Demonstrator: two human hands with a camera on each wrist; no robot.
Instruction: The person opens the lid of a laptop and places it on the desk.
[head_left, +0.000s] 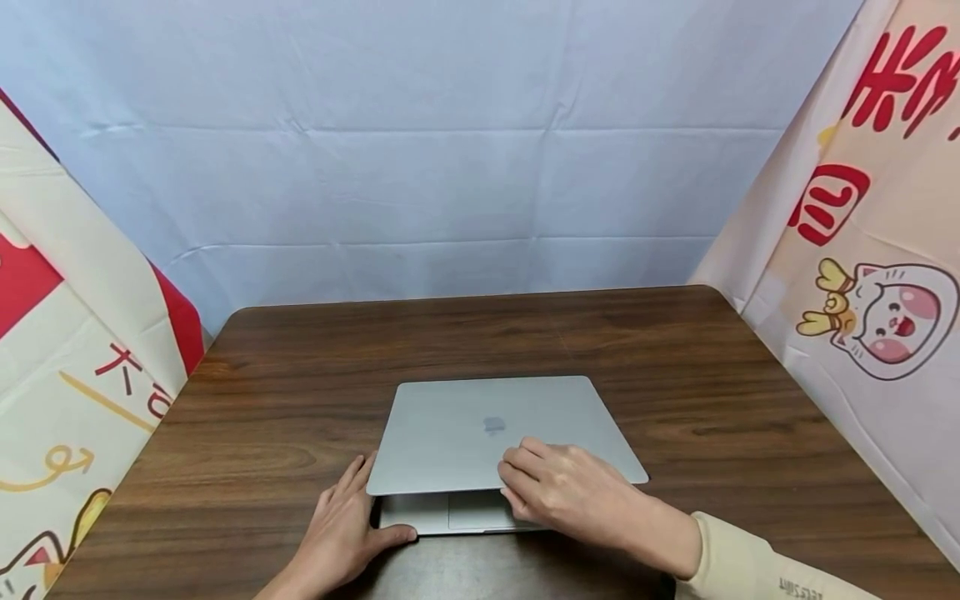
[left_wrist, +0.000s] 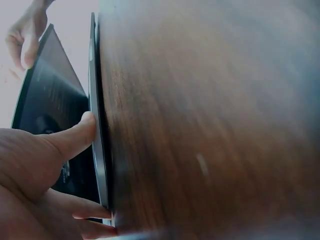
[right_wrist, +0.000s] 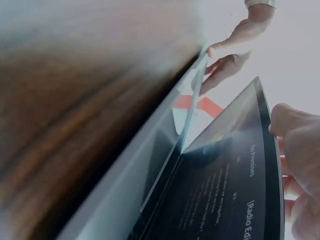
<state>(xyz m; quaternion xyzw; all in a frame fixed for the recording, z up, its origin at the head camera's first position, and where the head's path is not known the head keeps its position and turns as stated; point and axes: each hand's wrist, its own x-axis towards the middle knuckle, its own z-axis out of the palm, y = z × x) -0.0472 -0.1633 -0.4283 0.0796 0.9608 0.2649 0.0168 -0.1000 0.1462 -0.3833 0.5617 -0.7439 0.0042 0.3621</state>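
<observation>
A silver laptop (head_left: 442, 433) lies on the wooden table with its lid partly raised, front edge toward me. My right hand (head_left: 566, 492) pinches the lid's front edge near its middle, thumb underneath and curled fingers on top. At the front left corner, my left hand (head_left: 337, 525) holds the laptop base (head_left: 416, 510), its thumb on the front edge and its fingers along the left side. In the right wrist view the lit screen (right_wrist: 215, 185) shows lines of white text on black. The keyboard is hidden under the lid in the head view.
The brown wooden table (head_left: 300, 358) extends around the laptop on all sides. A pale blue-white cloth (head_left: 450, 183) hangs behind it. Printed cloths with red characters and cartoon figures hang at the left (head_left: 82, 367) and right (head_left: 847, 275).
</observation>
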